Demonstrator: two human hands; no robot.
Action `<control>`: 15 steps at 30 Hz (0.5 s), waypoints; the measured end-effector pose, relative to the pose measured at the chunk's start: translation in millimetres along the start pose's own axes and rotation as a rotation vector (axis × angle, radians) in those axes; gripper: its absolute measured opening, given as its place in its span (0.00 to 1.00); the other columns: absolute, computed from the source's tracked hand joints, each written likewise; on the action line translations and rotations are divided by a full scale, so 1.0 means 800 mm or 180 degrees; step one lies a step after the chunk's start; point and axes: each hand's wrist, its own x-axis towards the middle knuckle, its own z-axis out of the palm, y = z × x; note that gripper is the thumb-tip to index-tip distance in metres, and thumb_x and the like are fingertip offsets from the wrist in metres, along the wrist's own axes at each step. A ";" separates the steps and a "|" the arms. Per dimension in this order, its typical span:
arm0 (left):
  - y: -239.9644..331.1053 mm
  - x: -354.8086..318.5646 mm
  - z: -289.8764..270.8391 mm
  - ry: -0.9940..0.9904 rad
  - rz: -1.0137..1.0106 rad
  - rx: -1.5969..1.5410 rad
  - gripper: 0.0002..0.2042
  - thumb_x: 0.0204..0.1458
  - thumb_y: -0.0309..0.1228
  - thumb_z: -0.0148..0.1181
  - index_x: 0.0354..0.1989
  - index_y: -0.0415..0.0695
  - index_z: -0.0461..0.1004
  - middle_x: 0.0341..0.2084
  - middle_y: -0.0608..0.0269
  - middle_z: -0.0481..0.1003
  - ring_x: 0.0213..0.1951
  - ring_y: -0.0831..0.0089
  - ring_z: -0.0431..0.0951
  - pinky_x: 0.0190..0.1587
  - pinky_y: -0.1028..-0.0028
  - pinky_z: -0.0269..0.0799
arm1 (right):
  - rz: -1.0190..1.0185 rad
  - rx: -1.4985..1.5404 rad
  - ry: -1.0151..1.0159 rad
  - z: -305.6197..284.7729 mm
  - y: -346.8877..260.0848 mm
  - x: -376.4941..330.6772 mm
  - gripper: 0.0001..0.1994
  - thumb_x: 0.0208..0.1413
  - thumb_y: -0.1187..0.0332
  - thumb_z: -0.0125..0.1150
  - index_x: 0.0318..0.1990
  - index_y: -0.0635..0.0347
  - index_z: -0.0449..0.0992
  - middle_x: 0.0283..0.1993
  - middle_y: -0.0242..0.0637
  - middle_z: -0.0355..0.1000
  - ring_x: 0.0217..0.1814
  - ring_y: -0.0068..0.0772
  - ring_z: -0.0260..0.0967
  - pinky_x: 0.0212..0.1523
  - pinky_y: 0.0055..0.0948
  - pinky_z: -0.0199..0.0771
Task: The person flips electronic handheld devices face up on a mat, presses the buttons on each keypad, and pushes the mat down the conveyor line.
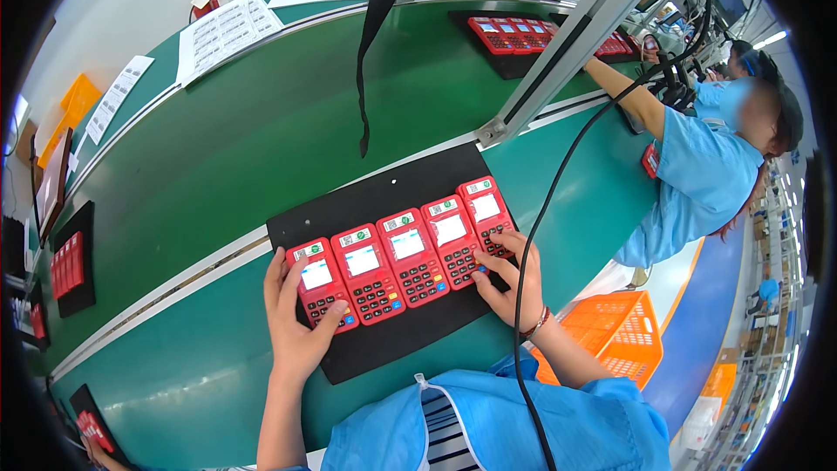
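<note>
Several red card payment terminals (405,253) lie side by side in a slanting row on a black mat (384,362), screens lit and keypads facing up. My left hand (301,327) rests at the leftmost terminal (316,272), fingers stretched along its left edge and thumb over its lower keys. At the other end, my right hand (510,283) spreads its fingers over the keypads of the rightmost terminal (482,207) and the terminal beside it (449,228). Neither hand lifts anything. The terminals' undersides are hidden.
A black cable (558,192) hangs across my right forearm. A metal post (575,44) and dark strap (364,70) stand beyond the mat. More terminals (68,263) lie on mats along the green belt. An orange crate (615,331) stands at right, near a co-worker in blue (711,157).
</note>
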 end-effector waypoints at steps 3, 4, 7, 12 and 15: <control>-0.003 -0.004 0.012 0.0003 0.0023 0.0157 0.38 0.46 0.33 0.77 0.68 0.47 0.68 0.74 0.45 0.53 0.72 0.48 0.58 0.71 0.53 0.59 | -0.0009 -0.0088 -0.0011 -0.001 -0.005 0.004 0.20 0.42 0.70 0.76 0.48 0.53 0.83 0.58 0.42 0.72 0.64 0.55 0.66 0.63 0.52 0.68; -0.002 -0.004 0.015 0.0045 0.0003 0.0111 0.38 0.46 0.33 0.77 0.69 0.47 0.67 0.74 0.45 0.53 0.72 0.48 0.58 0.71 0.53 0.59 | 0.0034 -0.0115 -0.0071 -0.001 -0.008 0.001 0.22 0.42 0.68 0.77 0.50 0.50 0.83 0.60 0.42 0.71 0.68 0.55 0.63 0.65 0.53 0.66; -0.004 -0.001 0.020 0.0127 -0.0004 -0.0039 0.39 0.46 0.33 0.77 0.69 0.46 0.67 0.74 0.45 0.53 0.72 0.47 0.58 0.71 0.53 0.58 | -0.0191 0.0143 -0.0323 0.001 -0.033 0.007 0.24 0.43 0.65 0.77 0.52 0.47 0.83 0.63 0.42 0.70 0.70 0.55 0.60 0.67 0.55 0.64; -0.014 -0.001 0.026 0.0255 0.0048 -0.0112 0.37 0.47 0.34 0.76 0.68 0.45 0.68 0.73 0.45 0.55 0.73 0.47 0.58 0.72 0.53 0.57 | -0.0392 0.0370 -0.0172 0.022 -0.037 0.016 0.21 0.45 0.61 0.77 0.50 0.46 0.83 0.62 0.43 0.70 0.69 0.54 0.63 0.68 0.57 0.63; -0.016 -0.007 0.022 0.0303 -0.0074 -0.0176 0.34 0.48 0.32 0.74 0.67 0.45 0.69 0.74 0.48 0.54 0.74 0.49 0.56 0.73 0.53 0.53 | -0.0347 0.0444 -0.0207 0.028 -0.040 0.013 0.20 0.47 0.61 0.76 0.51 0.44 0.84 0.64 0.42 0.69 0.69 0.54 0.63 0.69 0.57 0.60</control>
